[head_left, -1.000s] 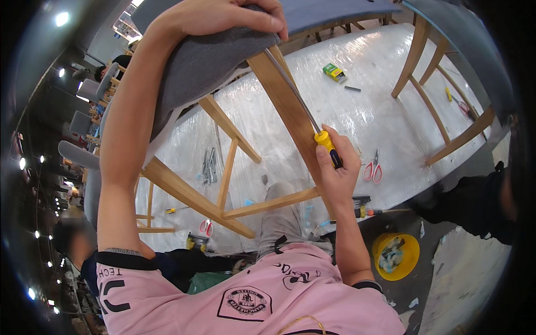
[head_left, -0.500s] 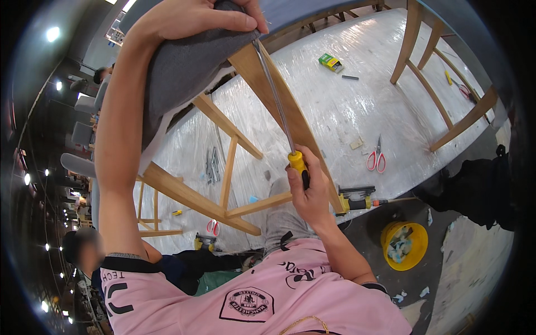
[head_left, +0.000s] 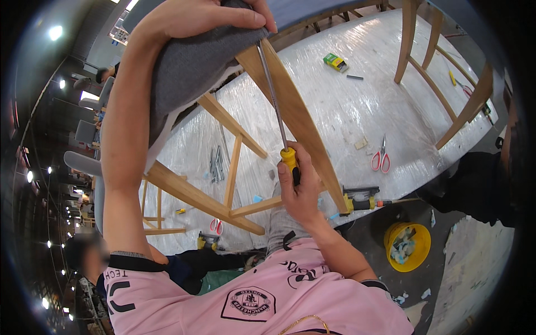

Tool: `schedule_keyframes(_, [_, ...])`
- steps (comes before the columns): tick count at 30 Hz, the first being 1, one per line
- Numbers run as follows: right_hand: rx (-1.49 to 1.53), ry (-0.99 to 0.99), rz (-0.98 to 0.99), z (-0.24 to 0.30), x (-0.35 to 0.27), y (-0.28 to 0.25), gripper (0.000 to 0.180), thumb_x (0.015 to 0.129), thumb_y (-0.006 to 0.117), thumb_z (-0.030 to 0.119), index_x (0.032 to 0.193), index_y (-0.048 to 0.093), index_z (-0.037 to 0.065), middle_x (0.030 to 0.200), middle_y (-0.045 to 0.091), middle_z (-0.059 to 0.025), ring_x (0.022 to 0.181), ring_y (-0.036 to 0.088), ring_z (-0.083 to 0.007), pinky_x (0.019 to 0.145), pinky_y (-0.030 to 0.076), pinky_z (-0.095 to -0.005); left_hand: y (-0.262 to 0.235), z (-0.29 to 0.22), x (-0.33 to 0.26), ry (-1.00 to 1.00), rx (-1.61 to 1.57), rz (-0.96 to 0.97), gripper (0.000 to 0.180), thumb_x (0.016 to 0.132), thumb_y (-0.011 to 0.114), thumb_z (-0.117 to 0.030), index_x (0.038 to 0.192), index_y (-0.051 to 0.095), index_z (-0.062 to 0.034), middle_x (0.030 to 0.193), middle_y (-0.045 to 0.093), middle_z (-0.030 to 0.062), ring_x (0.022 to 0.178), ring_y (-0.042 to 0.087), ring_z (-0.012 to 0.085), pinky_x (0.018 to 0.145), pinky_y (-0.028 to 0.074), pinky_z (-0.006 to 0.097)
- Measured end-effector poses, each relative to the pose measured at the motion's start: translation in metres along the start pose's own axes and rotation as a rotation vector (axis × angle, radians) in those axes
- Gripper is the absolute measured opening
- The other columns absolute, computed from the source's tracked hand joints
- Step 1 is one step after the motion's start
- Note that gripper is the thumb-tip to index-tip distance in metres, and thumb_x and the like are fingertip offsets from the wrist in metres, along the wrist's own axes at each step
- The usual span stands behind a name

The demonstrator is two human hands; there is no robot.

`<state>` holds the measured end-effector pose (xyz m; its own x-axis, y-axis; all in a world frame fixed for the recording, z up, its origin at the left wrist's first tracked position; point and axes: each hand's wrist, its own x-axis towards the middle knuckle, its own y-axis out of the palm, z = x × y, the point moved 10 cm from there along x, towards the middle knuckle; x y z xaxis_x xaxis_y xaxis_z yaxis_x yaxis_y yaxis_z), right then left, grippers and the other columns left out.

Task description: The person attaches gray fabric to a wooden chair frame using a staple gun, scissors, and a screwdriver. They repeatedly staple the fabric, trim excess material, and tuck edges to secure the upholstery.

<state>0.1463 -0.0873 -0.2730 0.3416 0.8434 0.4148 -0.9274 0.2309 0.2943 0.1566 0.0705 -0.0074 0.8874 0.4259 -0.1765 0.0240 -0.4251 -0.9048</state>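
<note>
My right hand (head_left: 301, 187) is closed round the yellow and black handle of a long screwdriver (head_left: 272, 95). Its steel shaft runs up beside a wooden chair leg (head_left: 296, 106), and the tip meets the edge of the grey upholstery (head_left: 192, 72) at the leg's top. At the upper edge, my left hand (head_left: 218, 17) grips the padded grey corner just above that tip, fingers bent over it. The wooden chair frame (head_left: 206, 198) lies tilted, with its legs and crossbars pointing toward me. Exactly where the tip enters is hidden by fabric.
Plastic film covers the worktable (head_left: 324, 111). On it lie red-handled scissors (head_left: 381, 159), a green and yellow box (head_left: 335, 62), loose staple strips (head_left: 216, 163) and a staple gun (head_left: 360, 200). Another chair (head_left: 430, 95) stands right. A yellow bucket (head_left: 416, 259) holds scraps; a person (head_left: 84, 254) is at left.
My right hand and the screwdriver handle have swung slightly left, away from the chair leg. The tip stays at the upholstery edge, and my left hand keeps its grip. The whole view has shifted a little.
</note>
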Motion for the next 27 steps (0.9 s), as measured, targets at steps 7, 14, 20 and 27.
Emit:
schedule_keyframes(7, [0.235, 0.252, 0.060, -0.019, -0.005, 0.020, 0.041, 0.102, 0.063, 0.013, 0.139, 0.054, -0.001, 0.085, 0.059, -0.0062, 0.070, 0.049, -0.0108, 0.062, 0.041, -0.0264, 0.002, -0.005, 0.000, -0.004, 0.041, -0.029, 0.025, 0.095, 0.069, -0.020, 0.109, 0.078, -0.0007, 0.104, 0.076, 0.0086, 0.099, 0.067, 0.0177, 0.092, 0.049, 0.031])
schedule_keyframes(14, [0.272, 0.227, 0.087, -0.018, 0.012, 0.012, 0.041, 0.102, 0.065, 0.016, 0.138, 0.057, -0.002, 0.079, 0.052, 0.0009, 0.068, 0.043, -0.0068, 0.061, 0.036, -0.0238, 0.002, 0.002, 0.000, 0.029, 0.002, -0.025, 0.025, 0.095, 0.070, -0.021, 0.109, 0.078, -0.0019, 0.103, 0.077, 0.0075, 0.098, 0.066, 0.0155, 0.089, 0.050, 0.029])
schedule_keyframes(20, [0.147, 0.126, 0.015, -0.016, 0.012, 0.006, 0.041, 0.101, 0.066, 0.016, 0.136, 0.058, -0.004, 0.080, 0.053, -0.0012, 0.068, 0.045, -0.0080, 0.061, 0.038, -0.0251, 0.006, -0.004, 0.005, 0.015, 0.067, 0.026, 0.029, 0.092, 0.076, -0.027, 0.106, 0.078, -0.0017, 0.101, 0.076, 0.0068, 0.098, 0.067, 0.0153, 0.089, 0.051, 0.029])
schedule_keyframes(27, [0.197, 0.339, 0.130, -0.076, -0.077, -0.042, 0.038, 0.102, 0.064, 0.019, 0.133, 0.055, -0.002, 0.084, 0.060, -0.0044, 0.071, 0.054, -0.0114, 0.062, 0.045, -0.0265, 0.001, -0.014, -0.001, -0.027, 0.151, -0.026, 0.032, 0.089, 0.076, -0.029, 0.102, 0.076, -0.0003, 0.096, 0.076, 0.0095, 0.092, 0.069, 0.0172, 0.084, 0.052, 0.031])
